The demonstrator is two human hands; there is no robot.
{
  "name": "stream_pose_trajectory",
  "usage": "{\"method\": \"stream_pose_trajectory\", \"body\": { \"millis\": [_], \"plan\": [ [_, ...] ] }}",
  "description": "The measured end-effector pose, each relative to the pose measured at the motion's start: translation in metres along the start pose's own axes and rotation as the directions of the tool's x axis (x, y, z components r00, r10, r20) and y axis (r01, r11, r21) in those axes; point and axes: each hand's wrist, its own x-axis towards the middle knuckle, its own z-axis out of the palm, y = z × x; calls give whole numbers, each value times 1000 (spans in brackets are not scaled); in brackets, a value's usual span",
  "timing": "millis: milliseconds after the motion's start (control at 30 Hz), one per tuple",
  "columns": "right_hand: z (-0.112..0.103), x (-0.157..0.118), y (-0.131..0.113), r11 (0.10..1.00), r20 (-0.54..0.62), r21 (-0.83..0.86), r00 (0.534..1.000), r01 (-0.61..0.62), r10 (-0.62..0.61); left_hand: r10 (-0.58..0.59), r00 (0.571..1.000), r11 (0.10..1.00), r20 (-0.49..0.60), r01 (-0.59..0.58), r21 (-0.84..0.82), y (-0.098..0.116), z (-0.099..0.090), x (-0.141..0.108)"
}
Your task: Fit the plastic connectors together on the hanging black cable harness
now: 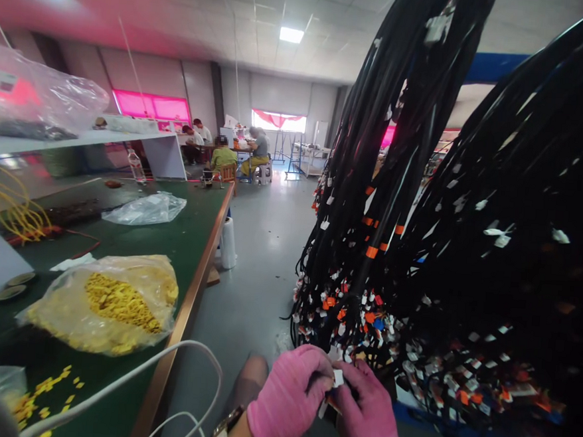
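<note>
Head | pink-gloved left hand (pixel 291 397) + right hand (pixel 370 410) | pinching lil white squarish piece (pixel 338 379) | off green desk (pixel 193 235), right edge

A workshop for cable work is indicated — thick bundles of black cables (pixel 363 150) are hung at the right, with small connectors (pixel 329 304) clustered low among them. A green-topped workbench (pixel 195 202) is laid with a bag of yellow parts (pixel 65 309) — and farther back, seated people (pixel 260 150) can be seen.
</note>
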Motion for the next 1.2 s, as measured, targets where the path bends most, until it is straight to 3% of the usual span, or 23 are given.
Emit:
{"method": "stream_pose_trajectory", "body": {
  "millis": [333, 400, 467, 533, 600, 700, 833, 1000, 1200],
  "plan": [
    [-3, 0, -6, 996, -11, -83, 999, 32, -33, -80, 997, 995, 13, 79, 61, 2, -1, -3],
    [-4, 0, -7, 995, -12, -97, 999, 38, -39, -152, 988, 988, 17, 153, -27, 1, -1, -1],
    [-4, -1, -7, 993, -26, -106, 998, 54, -57, -264, 962, 938, 63, 272, -216, 0, -2, 3],
    [-4, -2, -7, 991, -44, -109, 996, 74, -80, -336, 928, 839, 164, 374, -395, -2, -4, 6],
    [-5, -3, -8, 989, -55, -115, 994, 92, -99, -324, 908, 791, 264, 413, -451, -4, -5, 9],
    [-5, -5, -10, 987, -45, -128, 993, 102, -109, -272, 902, 841, 336, 393, -373, -4, -8, 10],
    [-3, -6, -9, 983, -15, -139, 992, 121, -124, -209, 919, 911, 333, 307, -275, 0, -10, 6],
    [-2, -7, -6, 976, -9, -185, 993, 114, -118, -173, 951, 961, 255, 219, -167, 4, -10, 2],
    [-5, -7, -10, 965, 32, -239, 994, 112, -107, -152, 974, 963, 167, 184, -196, 0, 0, -5]
  ]
}}
